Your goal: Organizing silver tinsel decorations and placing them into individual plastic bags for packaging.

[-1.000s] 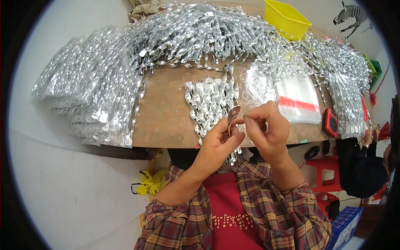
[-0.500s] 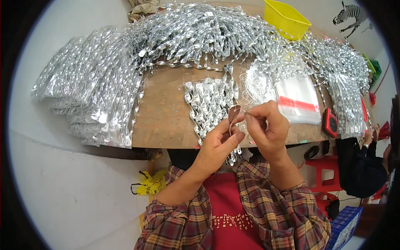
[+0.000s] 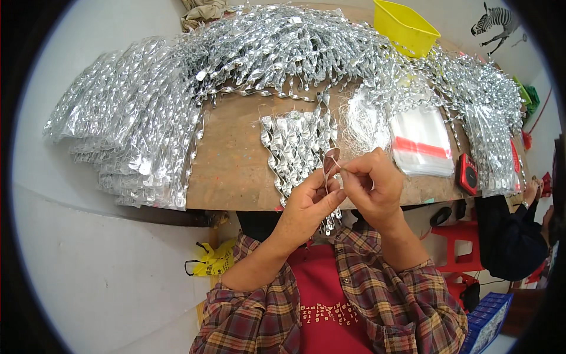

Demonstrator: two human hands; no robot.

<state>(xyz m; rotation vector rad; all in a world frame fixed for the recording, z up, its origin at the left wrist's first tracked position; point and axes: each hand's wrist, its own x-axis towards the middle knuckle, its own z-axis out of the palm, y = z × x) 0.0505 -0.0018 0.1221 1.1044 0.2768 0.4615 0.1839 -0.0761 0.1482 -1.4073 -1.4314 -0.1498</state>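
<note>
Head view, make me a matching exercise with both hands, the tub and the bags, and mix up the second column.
Column one:
1. Left hand
2. Right hand
3. Tub
4. Bags

Column two:
A. Clear and red
B. Pinching a white cord
C. Bright yellow
D. Holding a dark tab

Pairs: 1-D, 2-B, 3-C, 4-A.

Part of the strip (image 3: 331,163) is hidden inside the left hand (image 3: 311,202), and the thread (image 3: 336,161) pinched by the right hand (image 3: 376,183) is too fine to trace. The dark right rim cuts off the co-worker (image 3: 514,248), and the lower edge cuts off the blue crate (image 3: 487,324).
</note>
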